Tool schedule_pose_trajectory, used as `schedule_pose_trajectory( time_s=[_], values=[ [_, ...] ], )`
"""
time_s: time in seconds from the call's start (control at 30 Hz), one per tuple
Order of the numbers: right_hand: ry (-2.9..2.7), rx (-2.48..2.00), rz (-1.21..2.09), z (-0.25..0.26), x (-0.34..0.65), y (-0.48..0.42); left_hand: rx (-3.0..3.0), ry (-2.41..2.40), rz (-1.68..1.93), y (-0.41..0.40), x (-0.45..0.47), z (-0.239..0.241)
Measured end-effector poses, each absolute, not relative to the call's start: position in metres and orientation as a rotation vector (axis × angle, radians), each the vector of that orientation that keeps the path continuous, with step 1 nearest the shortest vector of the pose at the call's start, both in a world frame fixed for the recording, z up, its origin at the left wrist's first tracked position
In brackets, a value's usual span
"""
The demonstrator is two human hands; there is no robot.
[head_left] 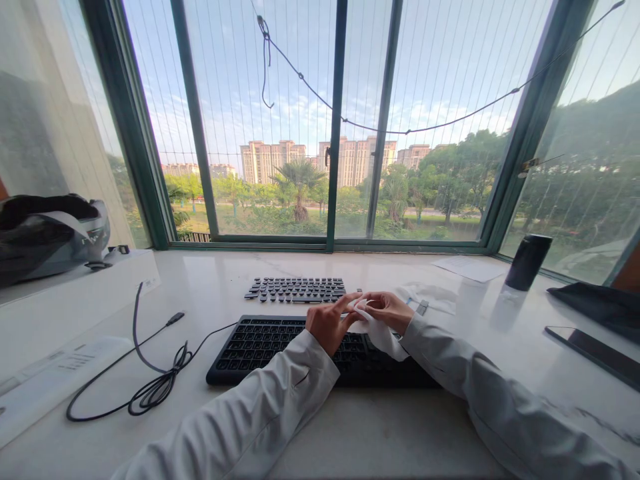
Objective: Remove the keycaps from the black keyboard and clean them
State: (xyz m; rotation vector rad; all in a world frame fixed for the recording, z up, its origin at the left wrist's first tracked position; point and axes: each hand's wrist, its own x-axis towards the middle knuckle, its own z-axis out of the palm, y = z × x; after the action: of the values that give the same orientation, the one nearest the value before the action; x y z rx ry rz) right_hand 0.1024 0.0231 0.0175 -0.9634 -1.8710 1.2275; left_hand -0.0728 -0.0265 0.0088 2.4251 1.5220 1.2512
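My left hand [329,324] and my right hand [391,311] meet above a black keyboard [260,343], fingertips pinched together. A white tissue [383,337] is gripped between them and hangs down over the keyboard. Whether something small sits inside the tissue is hidden by my fingers. The keyboard's left part shows bare key sockets with the caps off; my hands and sleeves cover much of its right part. Just behind it, loose black keycaps [295,291] lie in rows on the white surface.
A black cable [163,383] is coiled at left, beside a white box [120,280] with a dark bag [50,233] on it. Crumpled white tissue [435,297] lies past my right hand. A black can [529,262], paper [470,268] and a phone [597,353] are at right.
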Motion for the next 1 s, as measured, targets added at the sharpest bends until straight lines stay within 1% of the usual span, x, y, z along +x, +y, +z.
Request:
schedule_pose_trajectory(
  time_s=[0.13,0.3,0.5,0.7,0.87,1.0],
  values=[
    [-1.95,-0.864,1.267,0.016,0.105,0.026,2.394,1.462,1.295,-0.027,-0.073,0.01],
    [-1.932,-0.843,1.183,0.013,0.105,0.029,2.352,1.433,1.356,-0.024,-0.073,0.011],
    [-1.864,-0.873,1.334,0.014,0.105,0.026,2.388,1.371,1.306,-0.023,-0.073,0.008],
    [-1.85,-0.877,1.259,0.014,0.104,0.027,2.348,1.345,1.365,-0.02,-0.074,0.008],
    [-1.827,-0.921,1.285,0.01,0.104,0.03,2.369,1.329,1.381,-0.017,-0.074,0.004],
    [-1.809,-0.914,1.241,0.007,0.103,0.031,2.37,1.342,1.399,-0.016,-0.074,0.004]
  ],
)
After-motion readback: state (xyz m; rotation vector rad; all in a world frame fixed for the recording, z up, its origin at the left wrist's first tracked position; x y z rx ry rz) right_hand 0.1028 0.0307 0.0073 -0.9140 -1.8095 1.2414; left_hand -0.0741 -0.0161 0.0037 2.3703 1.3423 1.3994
